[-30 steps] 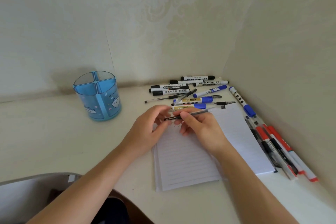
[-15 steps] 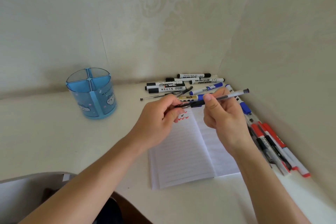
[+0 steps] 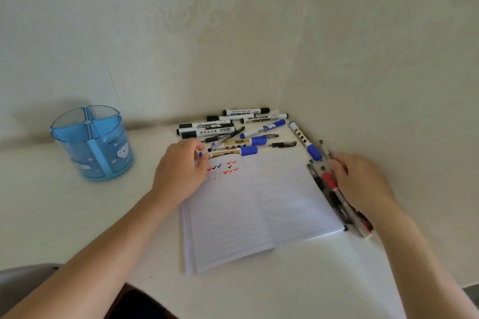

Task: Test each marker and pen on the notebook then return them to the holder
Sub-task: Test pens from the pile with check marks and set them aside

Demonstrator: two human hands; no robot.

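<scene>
Nearest to us, the two forearms reach in from the lower edge over the white table [image 3: 77, 215]. Between them the notebook [image 3: 259, 210] lies open and flat on the table.

The right hand [image 3: 363, 184] lies at the right edge of the notebook, over a row of pens [image 3: 328, 179] that run beside that edge, near the wall. Its fingers are bent down onto the pens. This part is blurred, so we cannot tell if its grip has hold of one pen or only touches them.

The left hand [image 3: 181, 171] is at the far left corner of the notebook. Its thumb and forefinger are curled together, and the grip looks closed on the near end of a marker [image 3: 233, 152] with a gold label and a blue cap. This marker lies across the far edge of the page.

Just beside this hand, at the top of the left page, we see small ticks [image 3: 223, 167] in red, black and blue.

Behind the notebook, more markers [image 3: 212, 132] and thin pens lie in a loose pile in the corner, some crossing others.

Far to the left, well apart from the notebook, the blue holder [image 3: 98, 147] stands upright on the table; it has four compartments.
</scene>
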